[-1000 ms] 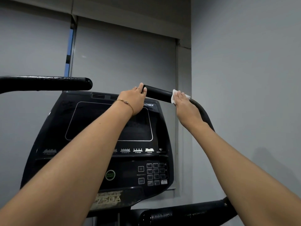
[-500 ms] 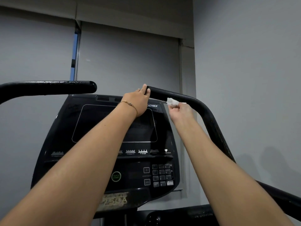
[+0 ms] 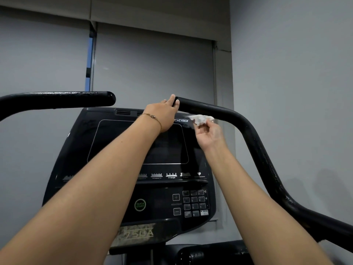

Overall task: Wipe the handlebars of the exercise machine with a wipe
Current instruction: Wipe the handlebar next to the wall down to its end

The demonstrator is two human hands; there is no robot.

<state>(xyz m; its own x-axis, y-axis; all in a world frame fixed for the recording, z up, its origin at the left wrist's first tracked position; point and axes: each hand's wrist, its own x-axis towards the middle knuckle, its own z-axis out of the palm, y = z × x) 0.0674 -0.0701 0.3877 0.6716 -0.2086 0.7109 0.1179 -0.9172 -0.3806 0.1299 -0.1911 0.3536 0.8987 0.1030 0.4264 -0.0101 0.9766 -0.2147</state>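
1. Black tubing frames the head view. The left handlebar point(image 3: 57, 100) comes in at 9 o'clock and ends short of centre. The right handlebar point(image 3: 238, 121) starts near 12 o'clock and bends down toward 4 o'clock.
2. The left hand point(image 3: 164, 113), with a thin gold bracelet point(image 3: 152, 116) at the wrist, curls its fingers over the free tip of the right handlebar.
3. The right hand point(image 3: 208, 134), at 4 o'clock of the left hand, pinches a crumpled white wipe point(image 3: 200, 119) between thumb and fingertips.
4. The wipe sits at the lower edge of the right handlebar, near its tip. Whether it touches the bar cannot be told.
5. Behind both forearms stands the dark console point(image 3: 114, 150), with a green quick-start button point(image 3: 140, 204) at 6 o'clock and a keypad point(image 3: 194, 203) at 5 o'clock.
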